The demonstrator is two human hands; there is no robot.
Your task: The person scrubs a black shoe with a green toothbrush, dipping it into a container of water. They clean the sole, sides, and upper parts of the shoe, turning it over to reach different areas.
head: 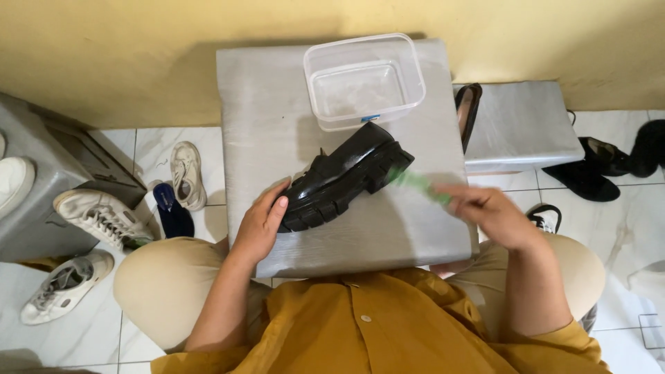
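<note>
Black glossy shoe [344, 174]; green brush [418, 183]; clear tub [364, 80]; grey stool top [270, 125]; white sneakers [102, 217].

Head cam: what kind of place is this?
Probably a home floor corner used for shoe cleaning: white tiled floor strewn with sneakers, yellow wall, low grey table bearing a black shoe and a clear tub.

Left hand [262, 225] palm-down, fingers curled in a loose grip, right hand [488, 210] blurred, fingers pinched, both forearms bare.
</note>
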